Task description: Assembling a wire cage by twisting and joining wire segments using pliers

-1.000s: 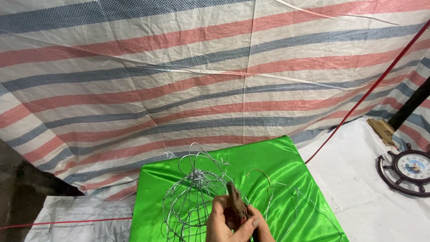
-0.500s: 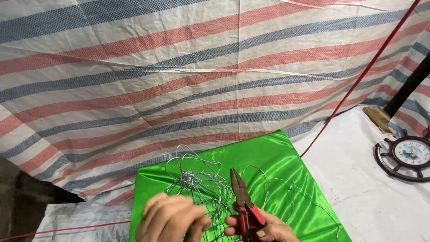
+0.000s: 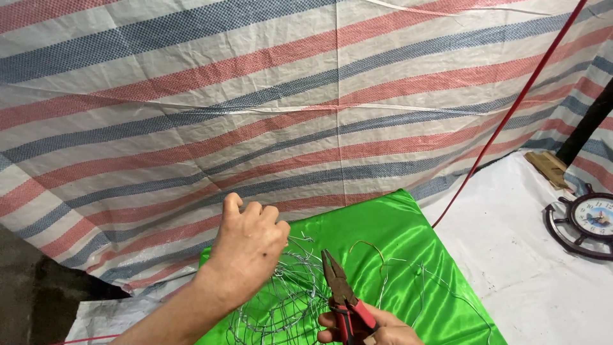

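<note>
Striped tarp [image 3: 306, 108] in red, blue and white hangs behind a shiny green cloth [image 3: 408, 255]. At left, the left hand [image 3: 249, 246] is raised with loosely curled fingers, grasping nothing clearly; a tangle of thin wire [image 3: 284, 300] lies just under it. Beside it, the right hand [image 3: 367, 326] grips red-handled pliers [image 3: 341, 297], nose pointing up. Far right lies a wheel-shaped clock [image 3: 590, 220].

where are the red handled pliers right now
In the head view, the red-handled metal pliers sit low at centre in the right hand, over the shiny green cloth, right of the tangled silver wire.
</note>
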